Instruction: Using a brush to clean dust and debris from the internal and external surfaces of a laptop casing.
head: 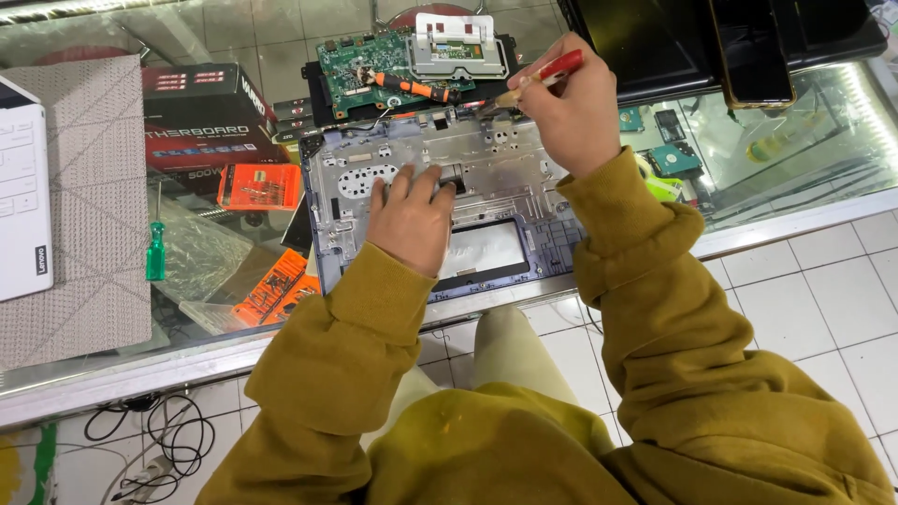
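Glass surface point(823, 201) carrying an opened laptop shell point(440, 201).
Left hand point(410, 217) lies flat, released, on it; right hand's point(569, 110) grip clenches a red-handled screwdriver point(541, 79) over its far edge.

A red-handled screwdriver point(538, 79), green circuit board point(369, 61), silver-grey laptop shell point(486, 168), mustard-yellow sleeves point(374, 309).

The left hand point(409, 217) is being held palm down, its fingers point(419, 178) spread and pointing away from the body, the wrist kept straight. The right hand point(569, 108) is being raised farther forward, curled into a loose fist, with thumb and fingertips pinched together at its upper left. Both forearms are being extended forward from bent elbows, covered in mustard sleeves.
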